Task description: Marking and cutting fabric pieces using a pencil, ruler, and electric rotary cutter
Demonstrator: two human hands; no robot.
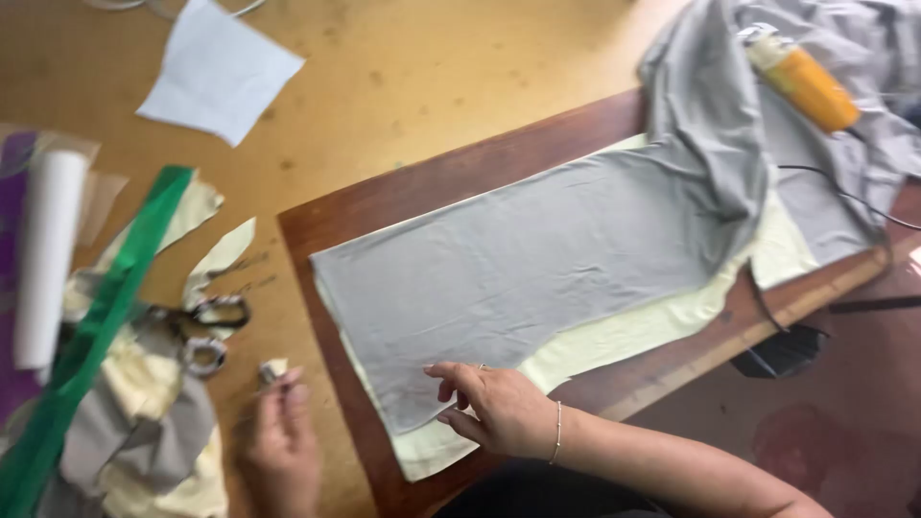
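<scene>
A long grey cloth (537, 259) lies flat over a pale yellow cloth (624, 336) on a dark wooden board (460, 177). My right hand (494, 403) rests palm-down on the near edge of the grey cloth, fingers spread, with a ring and a thin bracelet. My left hand (280, 436) is off the board on the tan table, blurred, pinching a small pale piece (273, 369) between its fingertips. Scissors (203, 331) lie just beyond that hand.
A pile of grey and yellow scraps (153, 432), a green strip (96, 326) and a white roll (43, 254) lie at left. A white paper piece (219, 72) lies far left. An orange-handled tool (801, 82) with a black cord rests on bunched grey cloth at far right.
</scene>
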